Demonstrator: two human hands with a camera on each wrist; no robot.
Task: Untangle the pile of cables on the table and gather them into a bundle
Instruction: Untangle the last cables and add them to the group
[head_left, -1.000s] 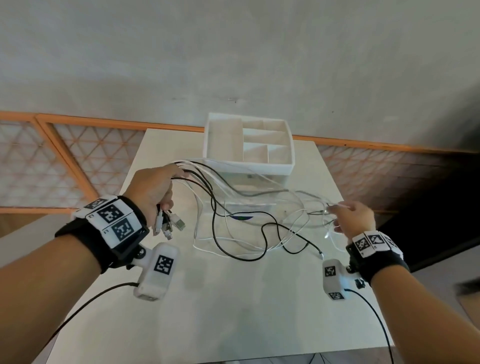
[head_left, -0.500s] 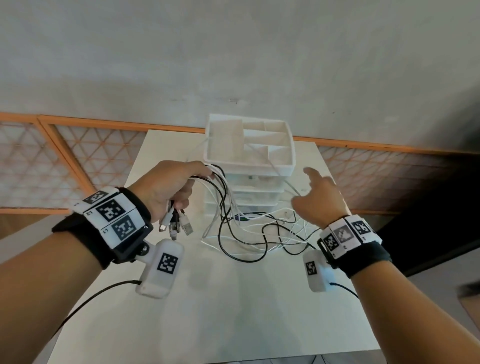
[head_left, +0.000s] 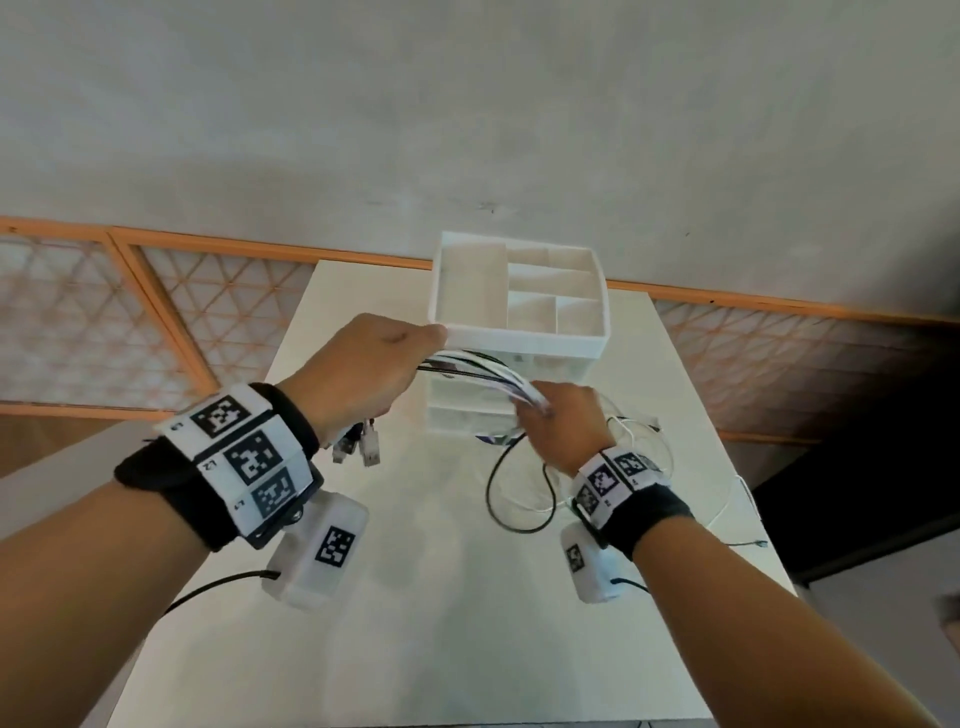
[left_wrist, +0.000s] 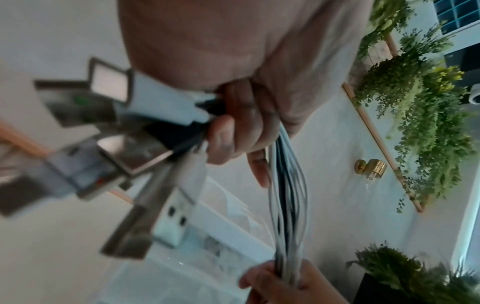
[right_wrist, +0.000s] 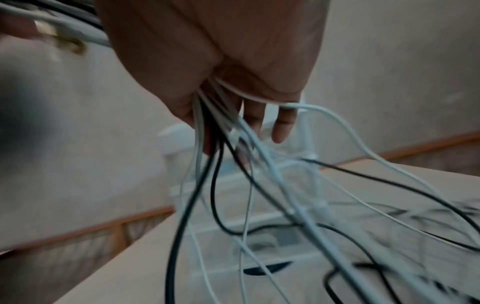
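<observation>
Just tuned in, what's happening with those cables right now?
A person is gathering the cables into one bundle above the table. The left hand grips them near the connector ends, which dangle below it. The right hand is closed around the same strands a little further along. Beyond it, black and white loose lengths trail onto the table beside the white drawer organizer, not yet gathered in.

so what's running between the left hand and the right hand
A short stretch of gathered white and black cables spans from the left hand to the right hand, held in both. The head view shows it; the left wrist view confirms it.
</observation>
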